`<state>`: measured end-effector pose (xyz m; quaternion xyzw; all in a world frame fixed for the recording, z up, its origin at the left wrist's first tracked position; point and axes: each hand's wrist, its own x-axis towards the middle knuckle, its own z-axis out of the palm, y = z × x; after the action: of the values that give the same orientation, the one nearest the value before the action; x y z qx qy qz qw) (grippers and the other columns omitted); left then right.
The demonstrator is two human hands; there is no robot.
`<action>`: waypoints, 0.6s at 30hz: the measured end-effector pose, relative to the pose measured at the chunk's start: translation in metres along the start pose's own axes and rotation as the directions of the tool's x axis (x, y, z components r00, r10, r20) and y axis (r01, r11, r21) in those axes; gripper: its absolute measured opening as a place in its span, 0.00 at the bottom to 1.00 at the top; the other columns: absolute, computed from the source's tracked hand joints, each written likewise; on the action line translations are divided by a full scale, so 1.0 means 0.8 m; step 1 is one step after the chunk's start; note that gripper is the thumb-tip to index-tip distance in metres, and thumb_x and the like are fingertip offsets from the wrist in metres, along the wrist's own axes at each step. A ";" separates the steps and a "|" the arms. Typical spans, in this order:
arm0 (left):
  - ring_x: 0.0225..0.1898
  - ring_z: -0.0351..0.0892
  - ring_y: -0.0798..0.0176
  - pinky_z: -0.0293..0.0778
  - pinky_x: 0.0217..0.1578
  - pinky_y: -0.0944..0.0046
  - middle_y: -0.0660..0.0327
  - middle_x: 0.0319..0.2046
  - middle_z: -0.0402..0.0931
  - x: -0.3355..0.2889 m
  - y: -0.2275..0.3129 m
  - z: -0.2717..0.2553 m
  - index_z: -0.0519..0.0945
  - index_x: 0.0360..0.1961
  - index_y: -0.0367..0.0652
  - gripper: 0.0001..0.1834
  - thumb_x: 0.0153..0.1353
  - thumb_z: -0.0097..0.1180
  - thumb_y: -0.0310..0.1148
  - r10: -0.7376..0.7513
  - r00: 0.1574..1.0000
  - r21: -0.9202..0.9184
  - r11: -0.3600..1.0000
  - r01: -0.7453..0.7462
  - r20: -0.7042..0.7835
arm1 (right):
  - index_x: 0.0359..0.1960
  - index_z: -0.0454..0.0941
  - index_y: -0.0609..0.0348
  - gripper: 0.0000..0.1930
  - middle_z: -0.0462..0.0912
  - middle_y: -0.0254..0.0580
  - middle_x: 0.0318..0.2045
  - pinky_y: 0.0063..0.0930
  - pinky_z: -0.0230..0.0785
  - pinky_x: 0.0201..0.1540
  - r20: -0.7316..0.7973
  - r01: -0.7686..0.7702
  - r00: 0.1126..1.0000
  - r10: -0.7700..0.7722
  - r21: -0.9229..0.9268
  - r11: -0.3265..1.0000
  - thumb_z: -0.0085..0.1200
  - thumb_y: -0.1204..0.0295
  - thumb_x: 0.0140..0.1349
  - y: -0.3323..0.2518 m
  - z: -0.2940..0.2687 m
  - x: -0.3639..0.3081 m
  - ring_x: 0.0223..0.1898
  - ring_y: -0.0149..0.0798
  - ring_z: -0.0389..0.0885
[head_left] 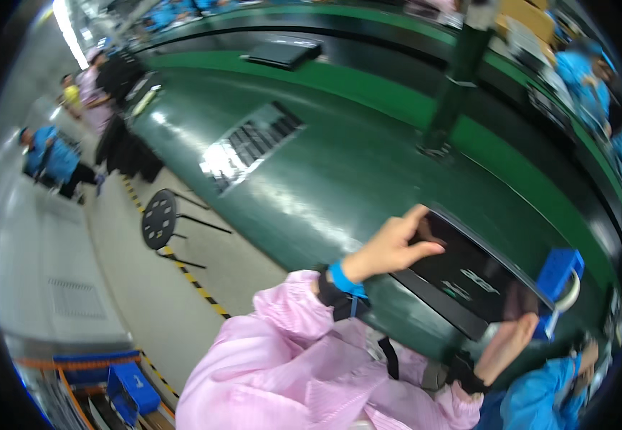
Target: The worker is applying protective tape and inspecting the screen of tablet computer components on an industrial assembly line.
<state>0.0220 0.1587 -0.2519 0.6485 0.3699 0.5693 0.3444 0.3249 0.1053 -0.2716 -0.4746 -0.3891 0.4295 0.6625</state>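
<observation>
A black laptop (461, 269) stands opened on the green work table (325, 165), its glossy screen turned toward me with a small logo lit on it. The dark base (436, 304) shows as a narrow strip below the screen. My left hand (393, 247) grips the screen's upper left corner, with the thumb across the front and the index finger at the edge. At the opposite, right end, my right hand (515, 337) is closed around the laptop's side; some of its fingers are hidden. Both wrists wear dark bands, and the left has a blue strap too.
Beside the laptop's right end sits a blue tape dispenser (560, 272) with a pale roll. A dark post (458, 93) rises behind. Farther left lies a sheet with dark strips (254, 143). A co-worker's blue sleeve (540, 390) is close at right; a stool (159, 218) stands left.
</observation>
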 end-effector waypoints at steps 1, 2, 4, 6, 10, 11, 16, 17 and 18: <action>0.27 0.78 0.62 0.71 0.30 0.68 0.56 0.25 0.77 0.000 0.001 -0.002 0.61 0.49 0.31 0.30 0.50 0.62 0.33 -0.049 0.998 -0.024 0.998 0.050 0.037 | 0.53 0.62 0.70 0.20 0.67 0.52 0.53 0.38 0.51 0.63 -0.019 0.035 0.999 -0.034 0.029 0.999 0.38 0.67 0.66 -0.006 0.012 -0.001 0.56 0.46 0.65; 0.31 0.79 0.61 0.71 0.35 0.68 0.55 0.28 0.78 0.000 0.000 -0.005 0.63 0.49 0.31 0.29 0.50 0.62 0.33 -0.099 0.993 -0.065 0.993 0.103 0.064 | 0.53 0.61 0.70 0.20 0.67 0.52 0.53 0.41 0.51 0.63 -0.024 0.069 0.997 -0.067 0.061 0.996 0.38 0.67 0.66 -0.011 0.031 -0.003 0.56 0.47 0.65; 0.33 0.79 0.60 0.70 0.39 0.66 0.55 0.29 0.79 0.010 0.011 0.000 0.67 0.47 0.31 0.27 0.49 0.63 0.32 0.051 0.998 -0.135 0.990 -0.048 0.020 | 0.54 0.60 0.71 0.21 0.66 0.54 0.54 0.45 0.50 0.63 0.027 0.094 0.995 -0.100 0.152 0.984 0.36 0.65 0.67 -0.018 0.042 -0.005 0.56 0.50 0.64; 0.35 0.78 0.60 0.69 0.42 0.65 0.55 0.31 0.79 0.011 0.012 0.005 0.70 0.44 0.31 0.24 0.48 0.63 0.31 -0.009 1.000 -0.194 0.981 0.015 0.029 | 0.54 0.60 0.72 0.22 0.65 0.55 0.55 0.44 0.50 0.63 0.032 0.103 0.994 -0.109 0.135 0.985 0.36 0.64 0.67 -0.025 0.047 -0.006 0.57 0.50 0.63; 0.39 0.76 0.66 0.69 0.43 0.69 0.56 0.37 0.78 0.012 0.014 0.008 0.72 0.44 0.35 0.22 0.48 0.63 0.27 -0.150 0.987 -0.335 0.929 0.158 0.050 | 0.55 0.59 0.73 0.24 0.65 0.55 0.55 0.44 0.49 0.63 0.049 0.106 0.992 -0.112 0.114 0.988 0.36 0.61 0.66 -0.028 0.043 -0.007 0.58 0.51 0.62; 0.43 0.74 0.66 0.70 0.44 0.67 0.55 0.39 0.76 0.018 0.017 0.008 0.71 0.44 0.36 0.21 0.47 0.62 0.25 -0.105 0.992 -0.369 0.921 0.124 0.071 | 0.55 0.59 0.73 0.25 0.65 0.56 0.55 0.44 0.49 0.64 0.070 0.106 0.991 -0.114 0.110 0.988 0.37 0.61 0.66 -0.028 0.042 -0.007 0.58 0.51 0.62; 0.42 0.75 0.66 0.71 0.43 0.68 0.56 0.38 0.77 0.024 0.034 0.016 0.73 0.38 0.39 0.16 0.46 0.63 0.23 -0.163 0.985 -0.523 0.836 0.165 0.050 | 0.55 0.59 0.73 0.26 0.63 0.56 0.56 0.44 0.47 0.64 0.074 0.097 0.992 -0.105 0.109 0.989 0.37 0.60 0.66 -0.027 0.041 -0.007 0.58 0.52 0.61; 0.42 0.75 0.66 0.71 0.43 0.68 0.56 0.38 0.77 0.020 0.032 0.016 0.73 0.38 0.39 0.16 0.46 0.63 0.23 -0.169 0.984 -0.532 0.829 0.169 0.050 | 0.55 0.58 0.73 0.25 0.63 0.56 0.56 0.44 0.47 0.64 0.092 0.107 0.989 -0.118 0.120 0.987 0.37 0.61 0.66 -0.027 0.040 -0.008 0.59 0.52 0.61; 0.39 0.76 0.67 0.72 0.41 0.68 0.57 0.35 0.78 0.018 0.030 0.013 0.73 0.38 0.38 0.16 0.46 0.63 0.23 -0.188 0.981 -0.453 0.871 0.192 0.054 | 0.55 0.58 0.73 0.25 0.63 0.56 0.56 0.44 0.47 0.64 0.095 0.100 0.989 -0.111 0.113 0.988 0.37 0.61 0.66 -0.027 0.041 -0.007 0.59 0.52 0.61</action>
<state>0.0353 0.1597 -0.2255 0.5124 0.2866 0.6008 0.5425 0.2973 0.1058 -0.2434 -0.3944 -0.4228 0.4376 0.6887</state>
